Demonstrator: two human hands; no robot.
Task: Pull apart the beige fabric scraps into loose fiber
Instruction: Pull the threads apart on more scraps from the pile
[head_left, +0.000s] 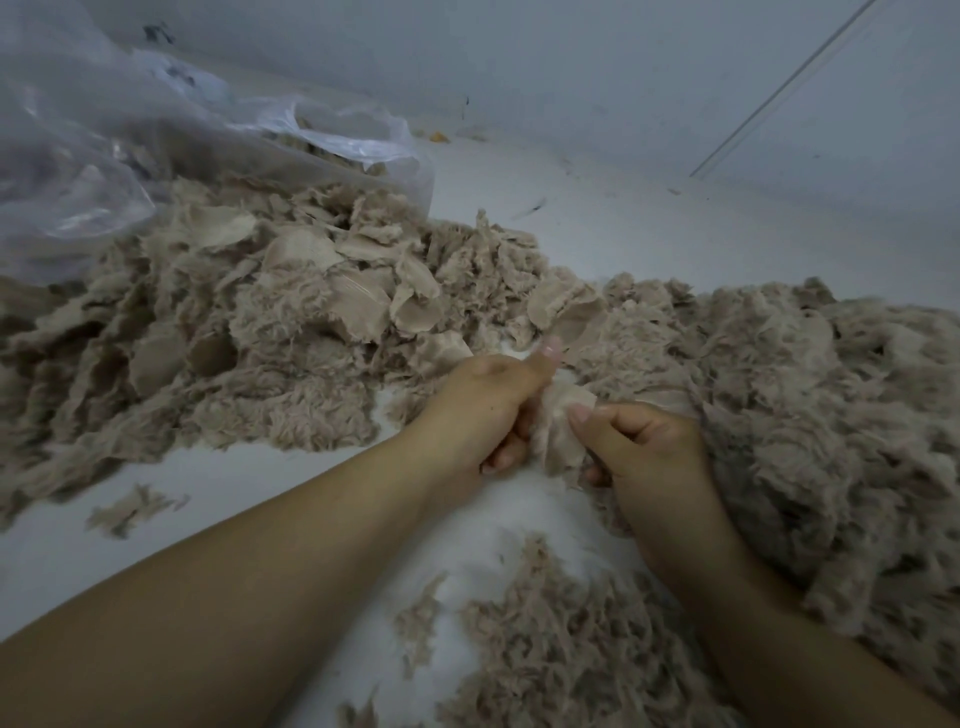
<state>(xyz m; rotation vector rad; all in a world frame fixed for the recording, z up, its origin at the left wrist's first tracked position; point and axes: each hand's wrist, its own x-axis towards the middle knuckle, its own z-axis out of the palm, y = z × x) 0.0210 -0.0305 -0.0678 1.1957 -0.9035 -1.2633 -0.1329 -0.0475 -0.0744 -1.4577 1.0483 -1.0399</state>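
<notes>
A small beige fabric scrap is held between both hands above the white floor. My left hand grips its left side with curled fingers and the thumb up. My right hand pinches its right side, thumb tip on the cloth. A large heap of beige fabric scraps lies to the left and behind. A heap of fluffier beige material spreads to the right. Loose fiber lies near me between my forearms.
A clear plastic bag holding more beige scraps lies at the back left. The white floor meets a pale wall behind. A small stray tuft sits on the floor at the left. An orange bit lies by the wall.
</notes>
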